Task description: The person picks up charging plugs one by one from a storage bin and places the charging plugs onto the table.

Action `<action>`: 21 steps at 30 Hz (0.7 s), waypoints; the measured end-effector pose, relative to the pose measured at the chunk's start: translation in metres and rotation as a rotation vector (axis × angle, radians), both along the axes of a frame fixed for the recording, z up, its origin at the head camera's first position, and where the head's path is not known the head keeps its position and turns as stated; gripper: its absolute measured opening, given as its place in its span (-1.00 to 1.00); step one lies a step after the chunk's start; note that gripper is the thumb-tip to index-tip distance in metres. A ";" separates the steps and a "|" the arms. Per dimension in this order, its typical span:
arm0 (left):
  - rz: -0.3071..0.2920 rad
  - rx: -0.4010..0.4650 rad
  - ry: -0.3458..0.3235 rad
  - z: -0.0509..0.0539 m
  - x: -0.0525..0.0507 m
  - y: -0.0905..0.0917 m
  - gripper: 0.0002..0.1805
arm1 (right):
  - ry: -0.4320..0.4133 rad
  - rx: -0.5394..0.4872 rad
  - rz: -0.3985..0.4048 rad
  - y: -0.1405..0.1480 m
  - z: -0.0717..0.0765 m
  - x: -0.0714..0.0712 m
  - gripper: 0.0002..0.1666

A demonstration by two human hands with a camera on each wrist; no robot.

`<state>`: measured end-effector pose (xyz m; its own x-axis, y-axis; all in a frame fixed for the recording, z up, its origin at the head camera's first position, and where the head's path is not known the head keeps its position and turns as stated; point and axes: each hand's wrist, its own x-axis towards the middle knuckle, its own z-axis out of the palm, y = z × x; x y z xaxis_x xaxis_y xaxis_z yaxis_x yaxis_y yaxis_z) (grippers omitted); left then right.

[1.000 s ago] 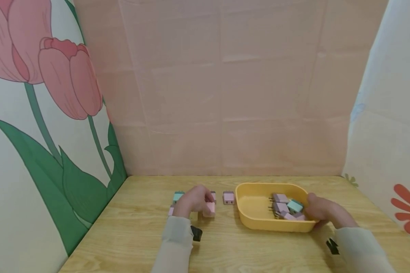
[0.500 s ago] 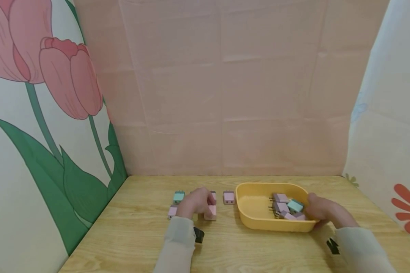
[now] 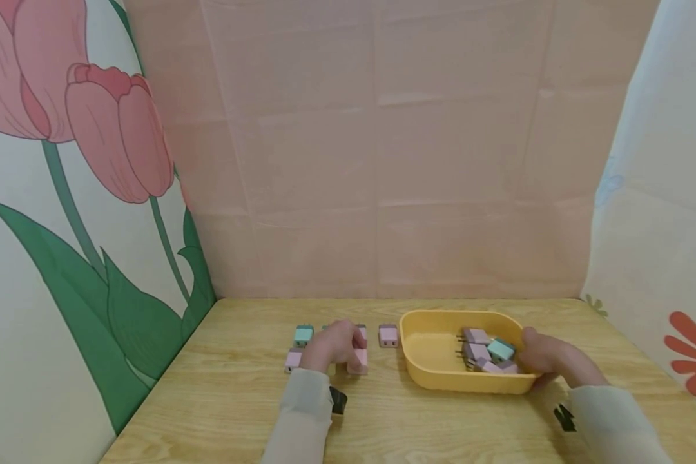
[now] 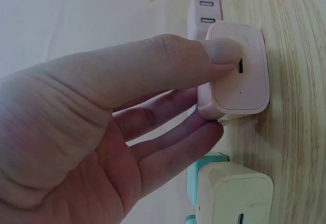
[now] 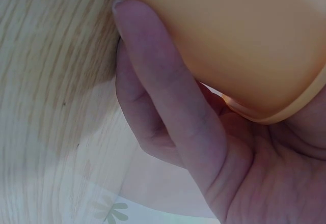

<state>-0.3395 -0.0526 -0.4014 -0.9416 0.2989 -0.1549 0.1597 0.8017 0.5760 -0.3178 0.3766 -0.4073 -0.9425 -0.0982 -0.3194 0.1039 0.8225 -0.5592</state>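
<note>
My left hand [image 3: 334,345] pinches a pink charger plug [image 4: 249,94] standing on the table, thumb over its port face and fingers behind it. Beside it in the left wrist view is a cream charger [image 4: 243,198], with a teal one [image 4: 192,180] behind. My right hand [image 3: 548,356] grips the right end of a yellow basin [image 3: 452,383]; in the right wrist view, fingers [image 5: 173,86] lie along its outer wall. Inside the basin, several lilac chargers [image 3: 477,353] and a teal charger [image 3: 501,350] lie heaped toward the right.
Chargers stand in two rows on the wooden table [image 3: 417,428]: a teal one [image 3: 303,335] at back left, a pink one [image 3: 292,359] at front left, and a lilac one [image 3: 388,336] beside the basin. The left hand hides part of the rows. A pink sheet [image 3: 383,161] hangs behind.
Over the last second my left hand has shifted slightly right and toward me with the pink charger, then stayed nearly still. My right hand and the basin have not visibly moved.
</note>
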 end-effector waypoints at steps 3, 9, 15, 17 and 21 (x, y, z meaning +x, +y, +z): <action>0.001 -0.005 0.003 -0.001 -0.001 0.000 -0.61 | -0.003 -0.002 -0.005 0.000 0.000 0.000 -0.50; 0.010 -0.001 -0.001 -0.003 -0.002 0.001 -0.62 | -0.005 0.001 -0.011 0.001 -0.002 -0.002 -0.50; 0.025 0.005 -0.004 -0.002 -0.001 0.001 -0.63 | -0.006 0.008 -0.015 0.001 -0.002 -0.003 -0.52; 0.027 0.008 -0.004 -0.002 -0.001 0.001 -0.62 | -0.008 0.013 -0.015 0.001 -0.002 -0.002 -0.52; 0.027 0.010 -0.001 -0.001 -0.001 0.001 -0.61 | -0.007 0.016 -0.012 0.000 -0.001 -0.001 -0.53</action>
<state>-0.3403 -0.0512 -0.4028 -0.9493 0.2744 -0.1533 0.1369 0.8000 0.5841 -0.3188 0.3762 -0.4085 -0.9412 -0.0815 -0.3280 0.1179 0.8302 -0.5448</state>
